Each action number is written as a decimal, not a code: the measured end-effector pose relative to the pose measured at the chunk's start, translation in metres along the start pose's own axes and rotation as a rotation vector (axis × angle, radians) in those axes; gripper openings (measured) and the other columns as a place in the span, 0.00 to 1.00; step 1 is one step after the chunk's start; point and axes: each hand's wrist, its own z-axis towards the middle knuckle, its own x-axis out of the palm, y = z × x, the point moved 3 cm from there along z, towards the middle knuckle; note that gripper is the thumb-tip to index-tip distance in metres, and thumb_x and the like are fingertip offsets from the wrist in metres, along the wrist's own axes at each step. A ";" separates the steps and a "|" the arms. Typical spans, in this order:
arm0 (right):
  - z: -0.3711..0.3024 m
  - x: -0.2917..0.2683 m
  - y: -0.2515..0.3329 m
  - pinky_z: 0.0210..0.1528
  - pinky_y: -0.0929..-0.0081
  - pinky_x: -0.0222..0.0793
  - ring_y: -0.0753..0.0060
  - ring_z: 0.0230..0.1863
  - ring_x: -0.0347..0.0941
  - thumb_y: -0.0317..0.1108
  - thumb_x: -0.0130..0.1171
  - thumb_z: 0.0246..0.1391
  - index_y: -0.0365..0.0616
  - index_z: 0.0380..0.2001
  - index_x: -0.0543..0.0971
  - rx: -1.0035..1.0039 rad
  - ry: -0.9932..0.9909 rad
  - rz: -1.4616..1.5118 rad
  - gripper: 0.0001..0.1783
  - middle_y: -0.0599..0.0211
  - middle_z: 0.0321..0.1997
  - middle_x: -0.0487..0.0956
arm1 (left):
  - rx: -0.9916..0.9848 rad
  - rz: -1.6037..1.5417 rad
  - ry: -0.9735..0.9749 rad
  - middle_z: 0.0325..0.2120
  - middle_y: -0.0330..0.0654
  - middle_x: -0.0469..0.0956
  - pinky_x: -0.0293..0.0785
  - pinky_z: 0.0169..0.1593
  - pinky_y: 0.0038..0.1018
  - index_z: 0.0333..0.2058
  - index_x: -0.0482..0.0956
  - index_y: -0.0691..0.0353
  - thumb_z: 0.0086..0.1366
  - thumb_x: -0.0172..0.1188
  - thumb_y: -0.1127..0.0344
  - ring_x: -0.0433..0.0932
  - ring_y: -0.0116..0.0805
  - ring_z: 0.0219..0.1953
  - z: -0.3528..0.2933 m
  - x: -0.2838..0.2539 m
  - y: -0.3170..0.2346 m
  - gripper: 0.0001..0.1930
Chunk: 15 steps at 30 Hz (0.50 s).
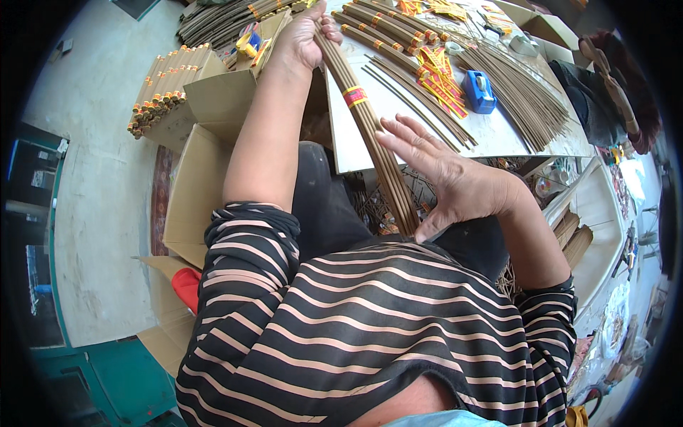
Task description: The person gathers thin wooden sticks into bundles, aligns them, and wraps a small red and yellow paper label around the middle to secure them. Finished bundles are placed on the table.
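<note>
A slim bundle of brown incense sticks (384, 158) slants from the table's edge down to my lap, circled by a red and yellow paper band (353, 96). My left hand (302, 43) is closed around its far end. Beside the near half, my right hand (459, 181) has its fingers stretched out, the fingertips close against the sticks and the thumb by their lower end; whether they touch is hard to tell. On the white table (346, 146) lie a few loose sticks (420, 96), red and yellow paper strips (440, 84) and a blue tape dispenser (479, 92).
A wide fan of loose sticks (523, 96) covers the table's right side, with banded bundles (380, 32) at the back. Open cardboard boxes (191, 196) stand to my left, near a stack of banded bundles (167, 80). A white tub (597, 220) sits at right.
</note>
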 end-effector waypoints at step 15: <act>0.004 0.012 0.028 0.66 0.46 0.34 0.42 0.69 0.32 0.48 0.76 0.21 0.56 0.66 0.40 0.074 0.110 -0.222 0.70 0.40 0.68 0.36 | -0.105 -0.093 0.022 0.15 0.35 0.63 0.64 0.19 0.21 0.25 0.65 0.60 0.58 0.60 0.61 0.62 0.24 0.15 -0.045 0.039 0.037 0.14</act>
